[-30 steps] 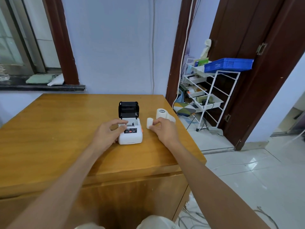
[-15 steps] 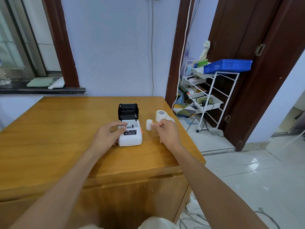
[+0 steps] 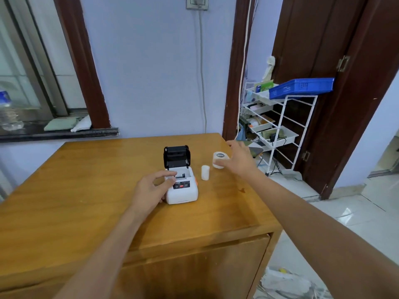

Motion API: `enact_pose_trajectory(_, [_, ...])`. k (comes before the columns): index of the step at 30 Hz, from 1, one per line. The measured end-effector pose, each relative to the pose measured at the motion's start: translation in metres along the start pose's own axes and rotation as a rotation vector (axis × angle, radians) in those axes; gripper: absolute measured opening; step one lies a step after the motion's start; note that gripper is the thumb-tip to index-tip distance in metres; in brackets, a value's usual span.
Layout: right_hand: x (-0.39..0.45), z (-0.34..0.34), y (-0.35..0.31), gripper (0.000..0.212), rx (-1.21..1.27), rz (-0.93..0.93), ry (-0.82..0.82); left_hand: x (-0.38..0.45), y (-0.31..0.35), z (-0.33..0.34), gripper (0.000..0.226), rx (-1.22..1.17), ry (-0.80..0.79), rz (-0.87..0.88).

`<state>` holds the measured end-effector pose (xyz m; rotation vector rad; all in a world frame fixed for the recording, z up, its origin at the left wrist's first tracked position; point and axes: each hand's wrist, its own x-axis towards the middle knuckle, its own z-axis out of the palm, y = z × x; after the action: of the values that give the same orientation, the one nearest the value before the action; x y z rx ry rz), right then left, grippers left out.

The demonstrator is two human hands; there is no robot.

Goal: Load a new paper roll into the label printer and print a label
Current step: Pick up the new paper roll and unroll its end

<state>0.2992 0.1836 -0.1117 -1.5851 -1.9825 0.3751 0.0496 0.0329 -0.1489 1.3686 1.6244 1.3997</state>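
Observation:
The white label printer (image 3: 182,190) sits mid-table with its black lid (image 3: 176,156) standing open. My left hand (image 3: 151,189) grips the printer's left side, index finger on the top rim and thumb on the front corner. A small white empty core (image 3: 205,172) stands upright just right of the printer, touched by nothing. Farther right is the new paper roll (image 3: 218,158), white with a dark centre. My right hand (image 3: 239,158) is spread over the roll's right side, thumb at its front edge; the fingers are not closed around it.
The wooden table (image 3: 86,190) ends close to the right of the roll. Beyond that edge stands a white wire rack (image 3: 280,130) with a blue basket (image 3: 301,87). A cable hangs down the wall behind, and a water bottle (image 3: 8,111) stands on the window sill.
My right hand let go of the small white core, which now stands alone, and moved right and away to the larger roll. My left hand stays on the printer.

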Motion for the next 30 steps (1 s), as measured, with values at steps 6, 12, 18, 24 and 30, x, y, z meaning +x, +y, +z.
enact_pose_trajectory(6, [0.008, 0.025, -0.003, 0.086, 0.057, 0.12, -0.024, 0.002, -0.003, -0.001, 0.015, -0.004, -0.011, -0.005])
enact_pose_trajectory(12, [0.011, 0.038, -0.002, 0.039, 0.022, 0.155, 0.055, 0.005, -0.006, -0.001, 0.014, -0.014, -0.004, -0.017])
enact_pose_trajectory(18, [-0.008, 0.021, -0.005, 0.037, 0.071, 0.071, 0.051, 0.003, -0.004, -0.004, 0.015, -0.031, -0.026, -0.009])
enact_pose_trajectory(24, [-0.066, -0.031, -0.028, 0.031, 0.085, -0.112, 0.05, -0.011, 0.016, -0.011, 0.052, -0.14, 0.123, -0.027])
enact_pose_trajectory(30, [-0.163, -0.057, -0.067, 0.03, 0.127, -0.339, -0.086, -0.086, 0.071, 0.002, 0.043, -0.309, 0.068, -0.114])
